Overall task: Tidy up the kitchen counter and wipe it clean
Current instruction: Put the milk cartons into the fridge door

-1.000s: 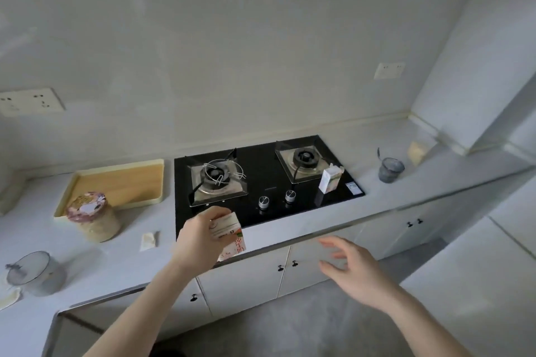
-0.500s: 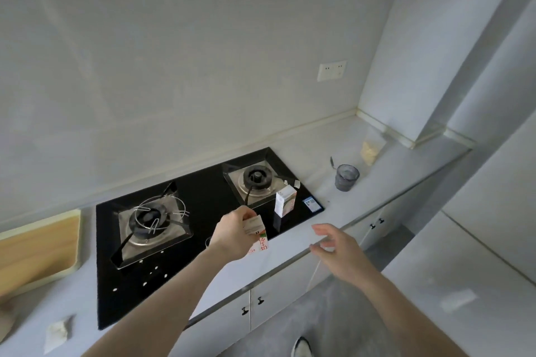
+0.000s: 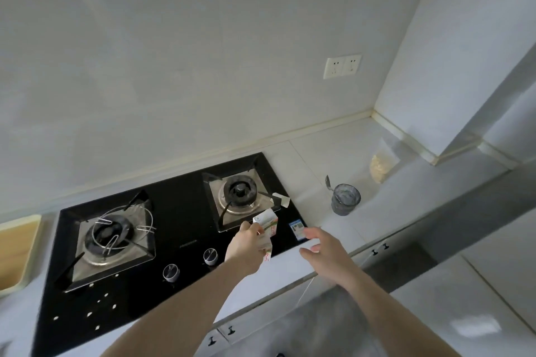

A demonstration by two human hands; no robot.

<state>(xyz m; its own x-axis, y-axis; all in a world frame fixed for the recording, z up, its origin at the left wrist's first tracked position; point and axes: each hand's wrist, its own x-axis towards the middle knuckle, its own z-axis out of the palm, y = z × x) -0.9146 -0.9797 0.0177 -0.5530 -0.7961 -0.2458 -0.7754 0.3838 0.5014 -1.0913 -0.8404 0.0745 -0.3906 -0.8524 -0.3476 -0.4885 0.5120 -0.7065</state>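
Left hand (image 3: 242, 249) grips small carton (image 3: 266, 251), fingers curled round it, over front edge of black hob (image 3: 179, 229). Second carton (image 3: 265, 219) stands on hob just beyond left fingertips, touching or overlapping held one, cannot tell which. Right hand (image 3: 324, 252) open, fingers spread and relaxed, holds nothing, just right of cartons. Grey cup (image 3: 345, 199) with spoon on counter (image 3: 327, 151), well beyond right fingertips.

The gas hob (image 3: 185, 229) has a glossy black glass top with dull brushed-metal burner trays (image 3: 237, 197) and shiny metal knobs (image 3: 210, 256). The bench (image 3: 313, 153) is smooth, pale and faintly glossy, while the tray (image 3: 14, 243) at far left looks like matt wood with a cream rim. The small cartons (image 3: 268, 226) are printed paperboard, and the cup (image 3: 345, 198) is translucent grey, glass or plastic.
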